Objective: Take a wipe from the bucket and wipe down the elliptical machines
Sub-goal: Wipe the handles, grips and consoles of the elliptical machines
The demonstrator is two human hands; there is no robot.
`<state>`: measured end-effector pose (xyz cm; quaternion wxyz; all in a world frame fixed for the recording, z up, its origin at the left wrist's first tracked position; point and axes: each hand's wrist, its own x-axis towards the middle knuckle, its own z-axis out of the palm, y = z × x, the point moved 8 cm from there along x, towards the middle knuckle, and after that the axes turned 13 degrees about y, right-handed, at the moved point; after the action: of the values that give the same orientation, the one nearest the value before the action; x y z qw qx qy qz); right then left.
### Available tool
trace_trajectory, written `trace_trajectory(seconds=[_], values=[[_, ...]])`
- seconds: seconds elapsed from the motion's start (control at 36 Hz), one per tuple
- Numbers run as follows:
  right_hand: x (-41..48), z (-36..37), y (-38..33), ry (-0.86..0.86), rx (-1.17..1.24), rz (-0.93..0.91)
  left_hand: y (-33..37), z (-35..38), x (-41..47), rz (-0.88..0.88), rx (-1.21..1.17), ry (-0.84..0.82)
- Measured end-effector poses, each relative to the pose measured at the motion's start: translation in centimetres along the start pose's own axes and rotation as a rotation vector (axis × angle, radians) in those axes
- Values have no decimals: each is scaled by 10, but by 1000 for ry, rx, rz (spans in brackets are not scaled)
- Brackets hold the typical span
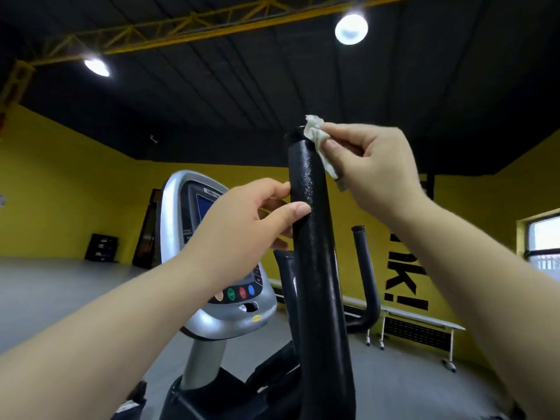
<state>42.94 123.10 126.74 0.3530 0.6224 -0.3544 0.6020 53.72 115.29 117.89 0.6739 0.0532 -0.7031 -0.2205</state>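
A black foam-covered handlebar (pixel 318 268) of the elliptical machine rises up the middle of the view. My left hand (pixel 242 228) grips it from the left, thumb across its front. My right hand (pixel 375 168) pinches a crumpled white wipe (pixel 316 136) against the right side of the handlebar's top end. The machine's silver console (pixel 178 213) with a screen and coloured buttons stands behind my left hand. A second black handlebar (pixel 363 259) stands further back on the right. The bucket is out of view.
Yellow walls surround a grey floor. A low white bench (pixel 424 321) on castors runs along the right wall under black lettering. A window (pixel 542 237) is at far right. A black rack (pixel 101 247) stands against the far left wall.
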Motion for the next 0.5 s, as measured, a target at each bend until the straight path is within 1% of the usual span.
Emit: trace_trajectory(seconds=[0.06,0.14,0.19,0.25,0.31,0.39,0.44,0.5], values=[[-16,3,9,16,89,75,4,0,-3,18,24,15],[-26,13,25,4,228,253,7,0,-6,16,55,54],[-26,24,33,-34,335,402,8,-1,-7,6,84,81],[-29,33,36,-68,491,571,8,-4,-9,9,128,112],[-36,39,36,-109,646,698,10,-9,-11,37,196,163],[-52,44,38,-159,786,798,17,-19,-13,86,281,258],[-66,44,42,-202,789,828,21,-21,-14,104,311,287],[-79,40,43,-257,751,797,23,-20,-15,119,346,282]])
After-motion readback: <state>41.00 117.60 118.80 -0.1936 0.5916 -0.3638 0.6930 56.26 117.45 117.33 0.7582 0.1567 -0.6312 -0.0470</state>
